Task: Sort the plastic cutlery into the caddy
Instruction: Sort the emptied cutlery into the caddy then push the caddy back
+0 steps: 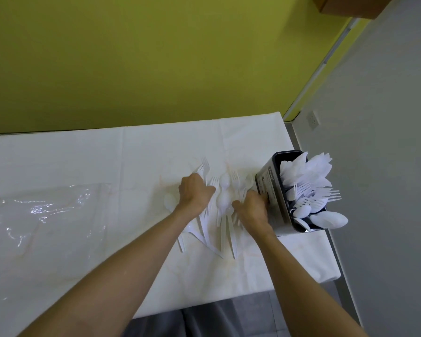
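White-clothed table (216, 283). Left hand (196, 193) and right hand (253, 210) are down in a loose pile of white plastic forks and spoons (225, 203). Fingers curl under, so I cannot tell the grasp. The right knuckles sit just beside the crowded dark metal caddy (269, 188). Risk: a nudge tips it, or tangled pieces get missorted.

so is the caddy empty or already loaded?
Loaded. White forks and spoons stand in the caddy, heads sticking out past its rim. A pile of cutlery lies loose on the tablecloth beside it.

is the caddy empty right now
No, the caddy holds many white forks and spoons that stick out of its top.
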Demonstrator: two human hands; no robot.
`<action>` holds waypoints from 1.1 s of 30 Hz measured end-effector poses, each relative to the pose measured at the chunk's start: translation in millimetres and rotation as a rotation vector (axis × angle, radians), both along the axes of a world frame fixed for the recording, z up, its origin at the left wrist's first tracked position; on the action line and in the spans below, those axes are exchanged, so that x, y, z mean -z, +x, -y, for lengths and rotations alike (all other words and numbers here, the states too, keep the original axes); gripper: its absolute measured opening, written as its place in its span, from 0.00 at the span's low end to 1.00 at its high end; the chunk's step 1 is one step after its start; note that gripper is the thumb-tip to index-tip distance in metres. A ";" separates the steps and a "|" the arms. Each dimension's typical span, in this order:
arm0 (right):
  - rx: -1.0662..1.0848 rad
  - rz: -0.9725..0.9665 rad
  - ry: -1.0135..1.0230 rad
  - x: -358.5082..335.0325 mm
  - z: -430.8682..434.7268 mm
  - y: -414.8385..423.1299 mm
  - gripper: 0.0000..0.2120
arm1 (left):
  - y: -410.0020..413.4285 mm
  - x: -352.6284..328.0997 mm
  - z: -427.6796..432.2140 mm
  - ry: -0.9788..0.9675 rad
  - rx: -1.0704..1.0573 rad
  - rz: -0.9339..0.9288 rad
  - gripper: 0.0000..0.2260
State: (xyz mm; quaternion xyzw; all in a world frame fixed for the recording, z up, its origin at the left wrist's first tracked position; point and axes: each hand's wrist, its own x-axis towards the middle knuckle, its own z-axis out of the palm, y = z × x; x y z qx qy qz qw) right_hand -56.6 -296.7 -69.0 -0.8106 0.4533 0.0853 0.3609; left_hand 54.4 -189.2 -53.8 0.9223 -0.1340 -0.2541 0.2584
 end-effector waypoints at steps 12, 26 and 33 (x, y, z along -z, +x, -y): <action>0.013 -0.053 0.076 -9.5 -6.6 -16.3 0.04 | 24.8 13.5 -1.8 0.149 0.056 -0.022 0.15; -0.012 -0.064 0.073 -12.8 -11.6 -19.6 0.07 | -13.4 -0.6 -2.0 0.046 0.080 -0.095 0.11; -0.066 -0.131 -0.048 -13.5 -12.7 -24.5 0.06 | -24.4 7.5 6.8 0.134 0.126 -0.054 0.15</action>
